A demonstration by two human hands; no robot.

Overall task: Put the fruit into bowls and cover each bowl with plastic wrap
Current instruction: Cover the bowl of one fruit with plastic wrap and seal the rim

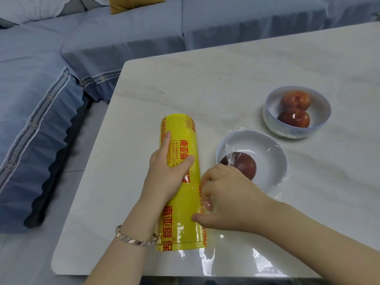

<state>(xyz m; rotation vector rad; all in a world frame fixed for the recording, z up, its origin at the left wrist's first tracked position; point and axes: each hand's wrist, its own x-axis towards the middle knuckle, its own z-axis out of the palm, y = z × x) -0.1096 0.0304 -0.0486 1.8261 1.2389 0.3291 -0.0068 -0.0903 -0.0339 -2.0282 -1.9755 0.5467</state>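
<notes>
A blue-covered sofa (61, 79) fills the left and far side, with a white marbled tabletop (246, 68) to its right. On the tabletop a yellow roll of plastic wrap (185, 140) lies lengthwise, running near to far. To the right of the roll sits the near bowl (267, 153), white. The far bowl (269, 120) stands beyond it and further right, with wrap drawn over its top and gathered round its base. The left hand (168, 171) lies on top of the roll, its grip apart: forefinger straight along the left side, thumb laid across the print. The right hand (228, 196) is at the roll's right edge, its grip curled and pinching the loose film (230, 159), which trails over the near bowl. Two red fruits (296, 99) sit in the far bowl and one red fruit (244, 167) in the near bowl. A metal bracelet (133, 239) circles the left wrist
</notes>
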